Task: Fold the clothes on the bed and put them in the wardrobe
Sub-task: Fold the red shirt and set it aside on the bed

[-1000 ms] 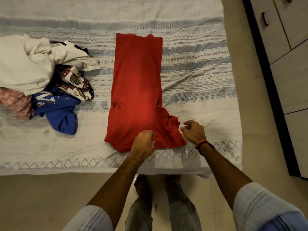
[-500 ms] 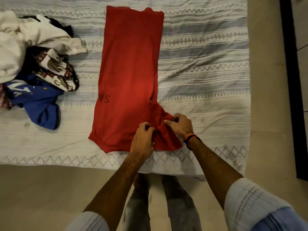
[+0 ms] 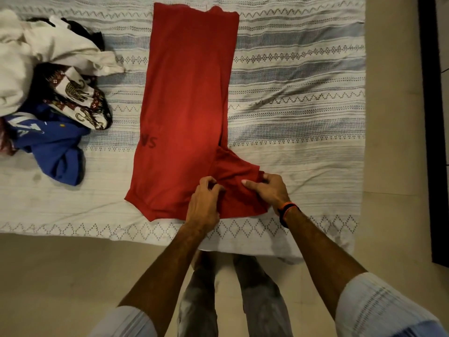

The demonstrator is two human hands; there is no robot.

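Now my left hand (image 3: 204,203) and right hand (image 3: 267,190) both pinch the sleeve of the red shirt (image 3: 187,98), lying lengthwise on the bed (image 3: 303,93) beside the clothes pile (image 3: 48,81).

Warm, dim indoor light falls evenly from above, tinting the bed (image 3: 303,93) yellowish. Soft shadows pool under the forearms toward 6 o'clock. No glare. Wide-angle bowing bends the edges at 3 and 9 o'clock; sleeves at 5 and 7 o'clock look soft.
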